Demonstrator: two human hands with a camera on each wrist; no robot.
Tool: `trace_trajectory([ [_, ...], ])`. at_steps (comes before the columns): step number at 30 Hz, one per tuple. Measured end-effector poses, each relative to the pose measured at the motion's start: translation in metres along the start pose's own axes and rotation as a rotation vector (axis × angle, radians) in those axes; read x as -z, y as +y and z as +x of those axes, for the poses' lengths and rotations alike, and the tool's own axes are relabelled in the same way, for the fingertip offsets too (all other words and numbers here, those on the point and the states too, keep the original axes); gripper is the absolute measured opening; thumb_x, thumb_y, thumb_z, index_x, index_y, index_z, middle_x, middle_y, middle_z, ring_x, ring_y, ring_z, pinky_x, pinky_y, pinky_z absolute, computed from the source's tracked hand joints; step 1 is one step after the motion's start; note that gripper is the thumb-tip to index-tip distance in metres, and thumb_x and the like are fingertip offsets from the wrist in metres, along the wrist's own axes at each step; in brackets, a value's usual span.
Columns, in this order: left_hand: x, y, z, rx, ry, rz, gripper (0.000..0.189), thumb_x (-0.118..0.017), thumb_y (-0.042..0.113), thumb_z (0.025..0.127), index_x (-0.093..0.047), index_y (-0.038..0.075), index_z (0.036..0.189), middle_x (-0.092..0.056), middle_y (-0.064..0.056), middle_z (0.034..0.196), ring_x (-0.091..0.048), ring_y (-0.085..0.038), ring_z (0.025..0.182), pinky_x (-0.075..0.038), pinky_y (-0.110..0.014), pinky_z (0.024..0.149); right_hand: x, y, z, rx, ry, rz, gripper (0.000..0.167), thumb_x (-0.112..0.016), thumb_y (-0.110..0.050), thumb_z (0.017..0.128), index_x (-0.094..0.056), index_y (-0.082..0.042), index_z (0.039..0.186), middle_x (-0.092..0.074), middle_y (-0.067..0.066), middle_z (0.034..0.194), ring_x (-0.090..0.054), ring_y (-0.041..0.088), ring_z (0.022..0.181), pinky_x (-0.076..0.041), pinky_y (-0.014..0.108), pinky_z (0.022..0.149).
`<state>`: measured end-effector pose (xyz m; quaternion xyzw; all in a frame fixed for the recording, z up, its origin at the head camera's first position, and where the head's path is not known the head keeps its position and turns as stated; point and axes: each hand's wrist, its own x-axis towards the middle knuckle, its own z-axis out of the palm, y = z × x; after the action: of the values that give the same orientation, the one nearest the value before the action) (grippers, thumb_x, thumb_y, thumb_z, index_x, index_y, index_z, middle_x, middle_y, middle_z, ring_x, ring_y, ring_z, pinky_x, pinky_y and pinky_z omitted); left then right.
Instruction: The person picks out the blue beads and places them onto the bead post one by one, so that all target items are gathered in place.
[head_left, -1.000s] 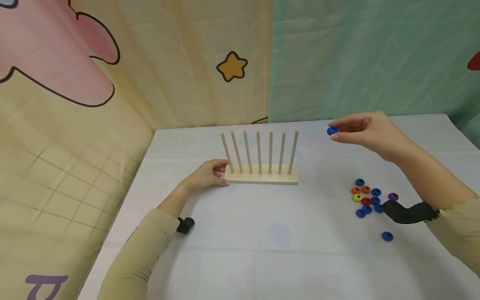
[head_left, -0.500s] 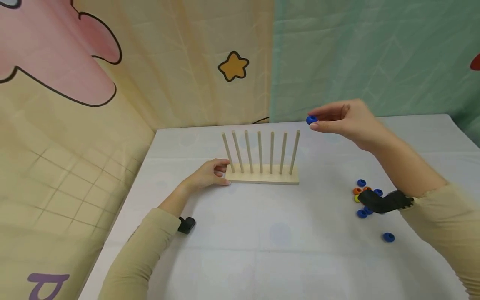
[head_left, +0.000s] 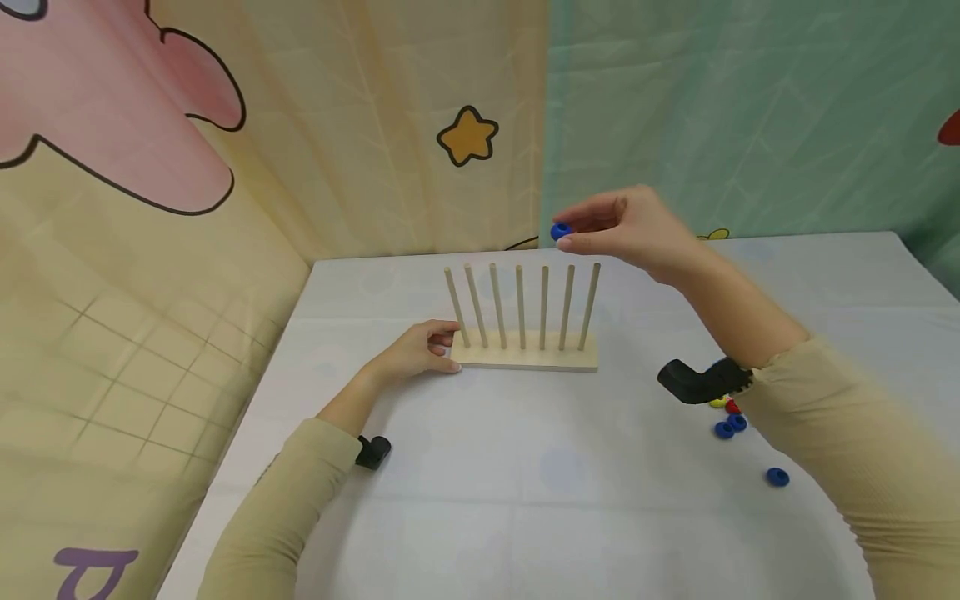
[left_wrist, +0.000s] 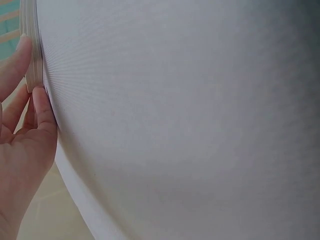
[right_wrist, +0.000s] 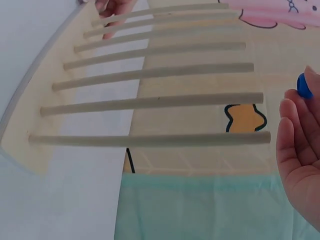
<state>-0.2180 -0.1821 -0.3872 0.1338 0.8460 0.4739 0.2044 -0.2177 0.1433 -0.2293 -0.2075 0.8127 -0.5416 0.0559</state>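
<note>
A pale wooden peg stand (head_left: 525,358) with several upright rods stands on the table, its rods bare. My left hand (head_left: 414,350) holds the left end of its base; in the left wrist view thumb and fingers grip the base edge (left_wrist: 34,60). High above the rods at the right side, my right hand (head_left: 633,233) pinches a blue bead (head_left: 560,232) between thumb and fingertips. In the right wrist view the bead (right_wrist: 303,86) is apart from the rod tips, and part of it is covered by the fingers.
To the right, several loose beads lie on the white table (head_left: 525,533), including blue beads (head_left: 724,430) and a red bead (head_left: 732,407); the right forearm hides others. One blue bead (head_left: 777,477) lies apart, nearer the front. Printed curtains (head_left: 360,167) hang behind the table.
My right hand has carried the blue bead left and slightly upward, from right of the peg stand to above its right-hand rods. My left hand has stayed at the base.
</note>
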Motion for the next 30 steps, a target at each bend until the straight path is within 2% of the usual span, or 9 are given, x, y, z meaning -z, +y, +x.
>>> trace_trajectory([
  [11, 0.0, -0.001, 0.0, 0.004, 0.009, 0.006, 0.071, -0.076, 0.002, 0.076, -0.041, 0.0, 0.137, -0.049, -0.015, 0.122, -0.048, -0.025, 0.105, -0.041, -0.034, 0.093, -0.032, -0.016, 0.025, 0.04, -0.078, 0.069, 0.034, -0.072, -0.01, 0.081, -0.066, 0.0, 0.112, -0.068, 0.008, 0.102, -0.064, 0.019, 0.09, -0.052, 0.031, 0.081],
  [23, 0.0, -0.001, 0.001, -0.014, 0.009, 0.002, 0.07, -0.075, 0.001, 0.075, -0.041, -0.002, 0.137, -0.05, -0.016, 0.122, -0.048, -0.024, 0.107, -0.042, -0.032, 0.092, -0.052, -0.027, 0.041, 0.076, -0.152, 0.067, 0.033, -0.071, -0.01, 0.082, -0.065, -0.001, 0.114, -0.067, 0.01, 0.106, -0.064, 0.019, 0.093, -0.052, 0.032, 0.082],
  [30, 0.0, -0.002, 0.003, 0.002, 0.01, -0.009, 0.069, -0.075, 0.001, 0.076, -0.042, 0.0, 0.137, -0.051, -0.015, 0.121, -0.048, -0.024, 0.106, -0.042, -0.032, 0.093, -0.061, -0.027, 0.046, 0.11, -0.171, 0.05, 0.029, -0.071, -0.009, 0.082, -0.067, 0.0, 0.11, -0.069, 0.01, 0.099, -0.064, 0.019, 0.091, -0.052, 0.031, 0.08],
])
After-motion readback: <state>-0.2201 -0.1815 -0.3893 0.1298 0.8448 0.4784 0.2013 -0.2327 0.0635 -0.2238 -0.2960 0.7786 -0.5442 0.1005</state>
